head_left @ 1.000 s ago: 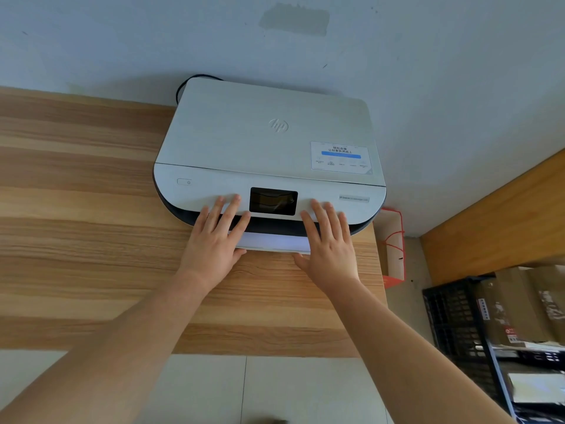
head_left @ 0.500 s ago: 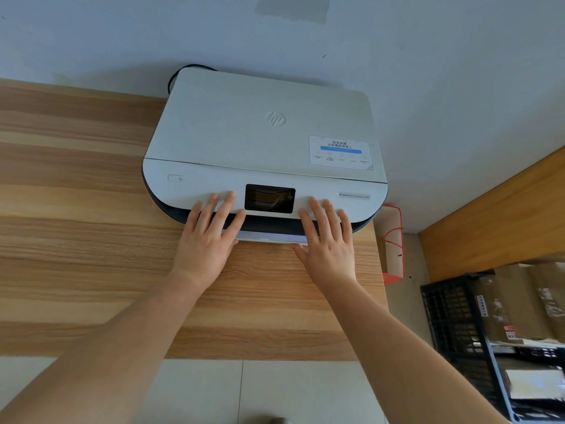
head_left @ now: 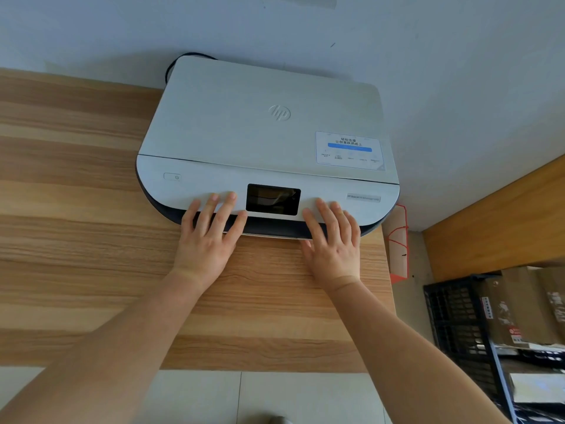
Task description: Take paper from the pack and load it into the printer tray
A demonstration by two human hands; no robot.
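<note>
Both hands cover the printer tray (head_left: pixel 275 235) front; sticker (head_left: pixel 349 150) small print is unreadable.

A: Supporting surface?
B: Wood-grain counter (head_left: pixel 76 240), set against a pale wall (head_left: pixel 458 71).

A: Right of the counter?
B: White bag with red cord (head_left: pixel 397 243), hung just beside the counter's right edge. Beyond, a wooden panel (head_left: pixel 495 228). Below, a black lattice crate (head_left: pixel 458 319) holding brown cardboard boxes (head_left: pixel 519 307).

A: Behind the counter's rear edge?
B: Black cable (head_left: pixel 171 67), looped against the wall.

A: Underfoot?
B: Pale tiled floor (head_left: pixel 275 396).
</note>
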